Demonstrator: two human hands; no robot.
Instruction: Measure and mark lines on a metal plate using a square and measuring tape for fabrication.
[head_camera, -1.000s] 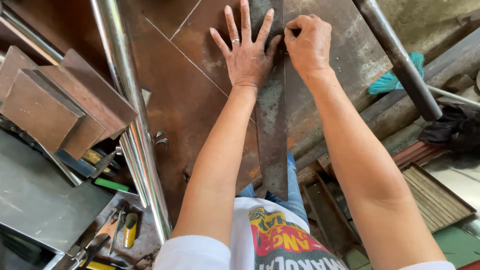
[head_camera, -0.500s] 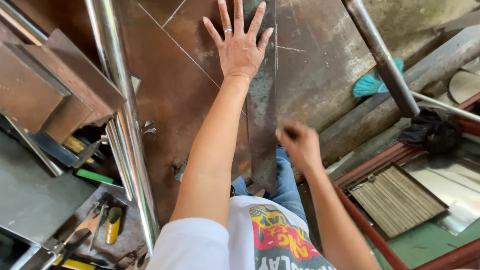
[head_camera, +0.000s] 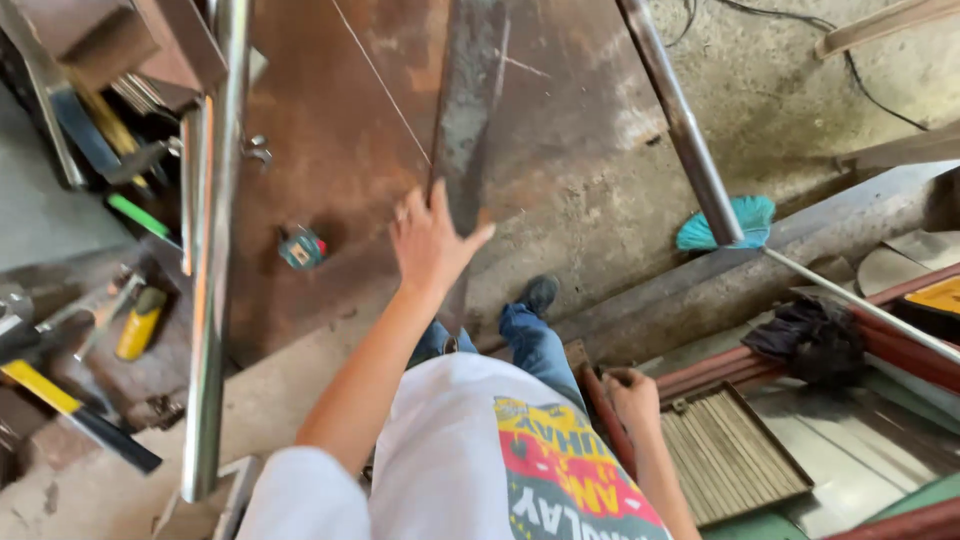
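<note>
Support: rusty steel sheet (head_camera: 330, 150) on concrete floor (head_camera: 780, 110).
On sheet: long flat bar (head_camera: 465, 110), lying near to far; small tape measure (head_camera: 300, 247), left of it.
On floor, right: teal broom (head_camera: 735, 222); black cloth (head_camera: 805, 340); ribbed tray (head_camera: 725, 455), near.
Floor, left: yellow-handled tools (head_camera: 135, 325).

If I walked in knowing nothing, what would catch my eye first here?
Probably the left hand at the centre, spread on a long grey metal strip lying over a big rusty steel sheet. Next, the shiny steel pipe on the left and the teal broom head on the right.
</note>
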